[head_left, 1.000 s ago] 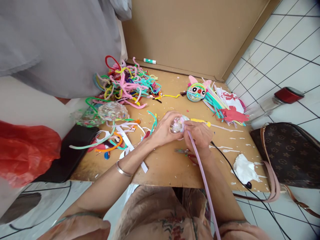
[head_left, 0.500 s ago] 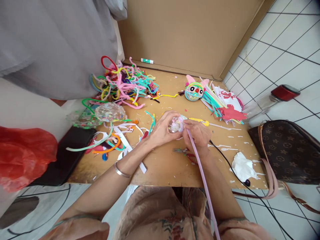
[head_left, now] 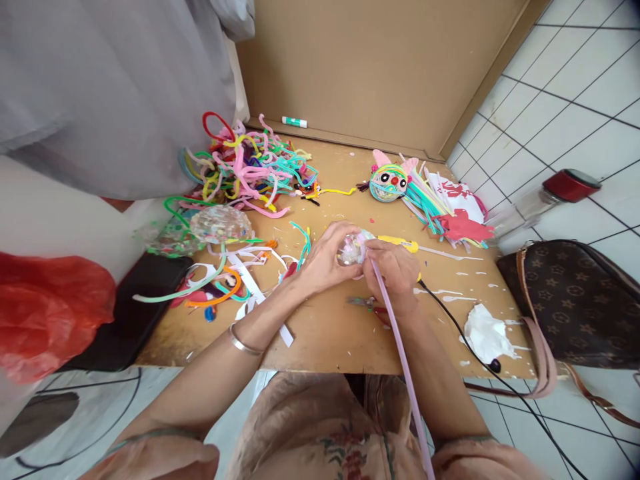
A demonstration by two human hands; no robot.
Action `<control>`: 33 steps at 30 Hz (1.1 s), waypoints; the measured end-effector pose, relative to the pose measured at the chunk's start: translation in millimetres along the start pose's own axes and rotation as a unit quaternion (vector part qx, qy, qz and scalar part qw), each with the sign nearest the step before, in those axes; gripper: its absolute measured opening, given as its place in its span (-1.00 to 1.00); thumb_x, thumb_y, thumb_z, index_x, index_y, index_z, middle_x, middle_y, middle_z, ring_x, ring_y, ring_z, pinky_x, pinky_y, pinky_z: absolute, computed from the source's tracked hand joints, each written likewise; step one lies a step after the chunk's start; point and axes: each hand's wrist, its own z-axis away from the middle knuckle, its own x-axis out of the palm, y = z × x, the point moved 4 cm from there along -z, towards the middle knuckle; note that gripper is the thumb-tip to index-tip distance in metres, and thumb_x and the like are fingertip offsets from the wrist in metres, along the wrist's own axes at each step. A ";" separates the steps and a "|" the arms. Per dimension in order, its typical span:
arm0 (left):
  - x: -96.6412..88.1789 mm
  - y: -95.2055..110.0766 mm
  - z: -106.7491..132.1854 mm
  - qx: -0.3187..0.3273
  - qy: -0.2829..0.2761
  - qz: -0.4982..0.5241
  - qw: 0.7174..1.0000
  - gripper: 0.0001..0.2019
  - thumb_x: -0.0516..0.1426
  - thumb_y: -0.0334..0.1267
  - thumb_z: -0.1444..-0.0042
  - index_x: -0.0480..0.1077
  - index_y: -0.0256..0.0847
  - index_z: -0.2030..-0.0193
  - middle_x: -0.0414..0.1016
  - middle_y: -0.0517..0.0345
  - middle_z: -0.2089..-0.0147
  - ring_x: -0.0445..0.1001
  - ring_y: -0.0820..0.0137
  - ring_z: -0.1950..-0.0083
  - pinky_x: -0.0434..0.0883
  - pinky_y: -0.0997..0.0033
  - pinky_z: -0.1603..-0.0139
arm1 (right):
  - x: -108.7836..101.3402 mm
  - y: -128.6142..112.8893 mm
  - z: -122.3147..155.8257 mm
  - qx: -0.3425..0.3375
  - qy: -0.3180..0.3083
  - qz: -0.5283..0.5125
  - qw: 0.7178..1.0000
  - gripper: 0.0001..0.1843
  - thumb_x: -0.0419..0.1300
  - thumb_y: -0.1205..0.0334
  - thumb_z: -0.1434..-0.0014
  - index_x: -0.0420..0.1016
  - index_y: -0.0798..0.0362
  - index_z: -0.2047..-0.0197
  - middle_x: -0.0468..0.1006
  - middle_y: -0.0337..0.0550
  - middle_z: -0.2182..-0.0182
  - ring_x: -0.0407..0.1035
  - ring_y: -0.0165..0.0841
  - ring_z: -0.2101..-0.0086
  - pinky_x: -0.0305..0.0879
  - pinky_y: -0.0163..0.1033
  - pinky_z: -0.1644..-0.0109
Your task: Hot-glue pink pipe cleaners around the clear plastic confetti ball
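My left hand (head_left: 333, 257) is closed around a clear plastic bottle piece (head_left: 349, 250), with pale pink and bluish strips about its right end. Against that right end my right hand (head_left: 395, 267) pinches a lilac pipe cleaner (head_left: 400, 347), whose long tail hangs down past the table edge toward my lap. My right fingers hide just where the strip meets the plastic. Behind the right hand lies a yellow glue gun or similar corded tool (head_left: 400, 243). Red-handled pliers (head_left: 363, 302) lie partly under my right wrist.
A tangled heap of pipe cleaners (head_left: 255, 163) is at the back left, near clear plastic pieces (head_left: 220, 223). A decorated craft figure (head_left: 389, 183) with streamers lies back right. White tissue (head_left: 487, 333), a black cable (head_left: 450, 317) and a brown handbag (head_left: 575, 300) are at right.
My right hand has shifted very slightly left against the plastic piece, and the lilac pipe cleaner's hanging tail has swung a little left. The left hand stays in place.
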 end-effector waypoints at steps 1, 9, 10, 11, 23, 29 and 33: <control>0.2 -0.3 0.3 0.006 0.001 0.000 1.000 -0.49 0.28 -0.25 0.05 0.29 -0.16 -0.07 0.41 -0.05 -0.09 0.38 0.17 -0.16 0.38 0.13 -0.15 | 0.0 0.2 0.5 -0.001 -0.001 -0.002 1.000 -0.80 0.17 0.49 -0.11 0.30 -0.01 0.29 0.66 -0.13 0.32 0.55 -0.37 0.35 0.41 -0.26 0.29; 2.3 -5.5 2.0 0.031 0.001 -0.003 1.000 -0.48 0.29 -0.24 0.04 0.28 -0.13 -0.09 0.39 -0.07 -0.11 0.36 0.14 -0.21 0.32 0.03 -0.22 | 0.1 0.3 0.1 0.014 0.003 -0.008 1.000 -0.81 0.15 0.48 -0.13 0.32 -0.02 0.29 0.66 -0.15 0.33 0.55 -0.38 0.34 0.42 -0.27 0.28; 2.4 -5.8 2.0 0.032 0.001 -0.003 0.999 -0.48 0.29 -0.23 0.04 0.28 -0.13 -0.09 0.39 -0.07 -0.11 0.35 0.14 -0.22 0.32 0.03 -0.23 | 0.2 0.5 0.3 0.015 0.001 -0.008 1.000 -0.81 0.15 0.48 -0.13 0.32 -0.02 0.30 0.66 -0.16 0.33 0.55 -0.38 0.34 0.42 -0.27 0.28; 2.5 -5.9 2.0 0.033 0.000 -0.002 0.999 -0.48 0.29 -0.23 0.04 0.28 -0.13 -0.08 0.39 -0.07 -0.11 0.35 0.14 -0.22 0.32 0.04 -0.23 | 0.3 0.7 0.7 0.016 -0.001 -0.009 1.000 -0.80 0.15 0.49 -0.12 0.31 -0.02 0.30 0.66 -0.16 0.32 0.55 -0.39 0.34 0.43 -0.28 0.27; 2.2 -5.4 1.1 -0.001 -0.022 -0.007 1.000 -0.45 0.31 -0.23 0.10 0.30 -0.14 -0.08 0.34 -0.08 -0.18 0.31 0.13 -0.27 0.31 0.05 -0.26 | -0.2 4.9 -0.5 0.066 0.027 -0.076 0.995 -0.80 0.14 0.51 -0.07 0.37 -0.01 0.33 0.63 -0.16 0.39 0.57 -0.36 0.34 0.50 -0.26 0.25; 4.8 -3.7 1.4 0.001 -0.009 -0.010 1.000 -0.40 0.33 -0.18 0.14 0.28 -0.17 -0.07 0.33 -0.11 -0.16 0.31 0.13 -0.27 0.33 0.09 -0.24 | 0.4 8.7 1.3 0.078 0.010 -0.097 0.992 -0.80 0.15 0.49 -0.08 0.35 -0.02 0.31 0.61 -0.17 0.39 0.57 -0.35 0.31 0.52 -0.24 0.25; 4.5 -3.5 1.4 0.016 0.007 -0.008 1.000 -0.44 0.31 -0.26 0.15 0.27 -0.16 -0.05 0.38 -0.06 -0.11 0.33 0.16 -0.24 0.34 0.11 -0.23 | -0.4 8.5 -0.8 0.098 0.019 -0.119 0.988 -0.79 0.16 0.51 -0.07 0.36 -0.01 0.32 0.61 -0.16 0.39 0.56 -0.35 0.32 0.52 -0.23 0.22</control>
